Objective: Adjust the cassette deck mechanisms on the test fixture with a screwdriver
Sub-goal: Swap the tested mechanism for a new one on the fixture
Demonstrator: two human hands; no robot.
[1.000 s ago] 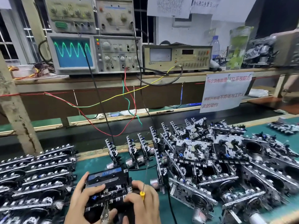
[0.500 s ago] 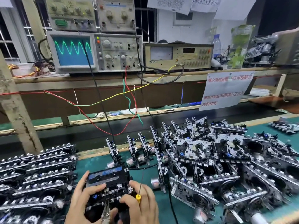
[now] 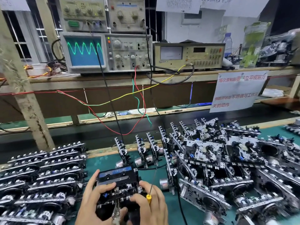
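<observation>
Holding the cassette deck mechanism (image 3: 117, 184) from both sides, the person steadies it on the green tabletop (image 3: 103, 161), probably so it does not shift under the tool. The left hand (image 3: 94, 198) grasps its left edge, thumb lying over the top. The right hand (image 3: 151, 200) holds the right edge and at the same time keeps the screwdriver (image 3: 151, 185) tucked between its fingers; the grip there is clenched on the yellow handle. The thin shaft points up and away from the person, slightly tilted right, its tip in free air, so I judge it is parked, not adjusting yet. The oscilloscope (image 3: 84, 51) above shows a green wave.
</observation>
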